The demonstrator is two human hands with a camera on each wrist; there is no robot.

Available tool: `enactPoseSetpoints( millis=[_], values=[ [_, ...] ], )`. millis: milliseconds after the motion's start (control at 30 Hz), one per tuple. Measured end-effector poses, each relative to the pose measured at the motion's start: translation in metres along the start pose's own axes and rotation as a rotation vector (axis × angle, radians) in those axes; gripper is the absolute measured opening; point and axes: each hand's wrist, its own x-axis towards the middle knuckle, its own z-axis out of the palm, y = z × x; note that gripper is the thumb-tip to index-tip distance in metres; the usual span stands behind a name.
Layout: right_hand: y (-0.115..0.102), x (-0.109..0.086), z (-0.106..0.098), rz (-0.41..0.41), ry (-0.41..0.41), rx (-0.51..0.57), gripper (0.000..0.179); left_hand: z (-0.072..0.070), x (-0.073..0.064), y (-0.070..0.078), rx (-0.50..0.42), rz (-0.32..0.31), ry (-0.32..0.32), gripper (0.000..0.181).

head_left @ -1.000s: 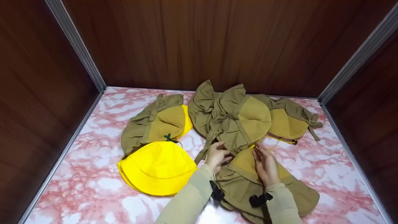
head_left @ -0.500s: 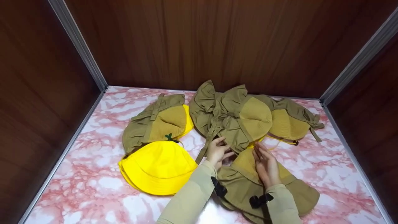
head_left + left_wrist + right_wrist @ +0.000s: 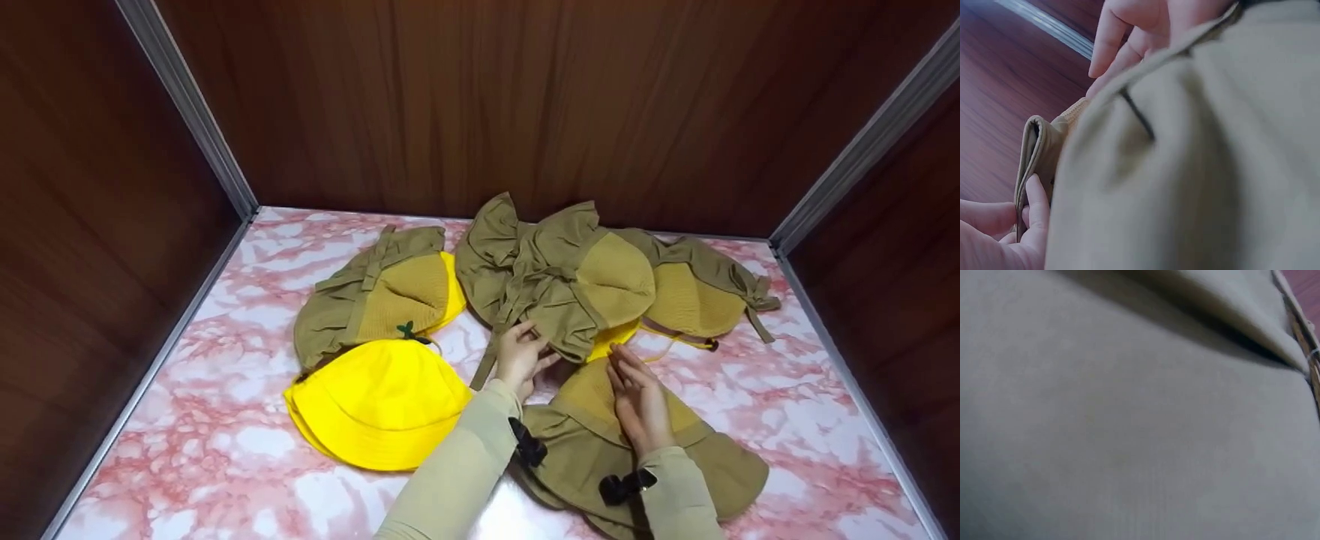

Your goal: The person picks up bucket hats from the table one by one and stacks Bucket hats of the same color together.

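Observation:
In the head view, my left hand (image 3: 521, 356) is at the lower edge of a khaki hat (image 3: 555, 319) with a mesh crown. The left wrist view shows that hand's thumb and fingers pinching the hat's folded fabric edge (image 3: 1030, 163). My right hand (image 3: 643, 397) lies over the mesh crown of a second khaki hat (image 3: 720, 465), spread brim toward me. Its fingers look nearly straight, and what the fingertips touch is partly hidden. Between the two hats shows a yellow piece (image 3: 615, 341). Pale, blurred fabric (image 3: 1129, 427) fills most of the right wrist view.
To the left lies a yellow bucket hat (image 3: 382, 405) with a green sprout on top, against another khaki hat (image 3: 360, 307). One more khaki hat (image 3: 697, 300) with a cord lies at the back right. Dark wood-look panels (image 3: 480, 105) enclose the marbled table (image 3: 225, 420).
My left hand has shifted slightly away from me with the edge of the middle khaki hat, uncovering more of the yellow piece. The right hand has stayed almost still.

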Motion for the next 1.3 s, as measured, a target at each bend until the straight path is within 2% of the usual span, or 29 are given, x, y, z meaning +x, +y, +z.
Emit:
enactPoseSetpoints(
  millis=[267, 400, 600, 733, 800, 967, 1100, 1200, 1300],
  values=[
    [0.002, 0.002, 0.004, -0.005, 0.044, -0.013, 0.029, 0.007, -0.006, 0.0, -0.044, -0.011, -0.008, 0.049],
    [0.003, 0.007, 0.009, 0.02, 0.097, -0.033, 0.048, 0.01, -0.01, -0.002, -0.068, -0.028, -0.026, 0.057],
    [-0.001, 0.009, 0.015, 0.066, 0.074, -0.101, 0.066, 0.019, -0.022, -0.005, -0.153, -0.036, -0.058, 0.072],
    [-0.006, 0.005, 0.018, 0.078, 0.047, -0.069, 0.072, 0.027, -0.031, -0.009, -0.188, -0.03, -0.069, 0.075],
    [-0.007, 0.003, 0.02, 0.073, 0.017, -0.032, 0.066, 0.032, -0.035, -0.012, -0.195, -0.03, -0.07, 0.072],
    [-0.008, -0.004, 0.029, 0.037, 0.009, 0.127, 0.02, 0.039, -0.045, -0.018, -0.208, -0.028, -0.061, 0.065],
    [-0.008, -0.006, 0.035, 0.011, 0.061, 0.232, 0.013, 0.041, -0.051, -0.022, -0.22, -0.017, -0.059, 0.056],
    [-0.009, -0.007, 0.04, 0.011, 0.111, 0.26, 0.025, 0.041, -0.056, -0.024, -0.229, -0.004, -0.049, 0.05],
    [-0.011, -0.007, 0.045, 0.032, 0.132, 0.221, 0.051, 0.039, -0.061, -0.027, -0.255, 0.006, -0.049, 0.046]
  ],
)
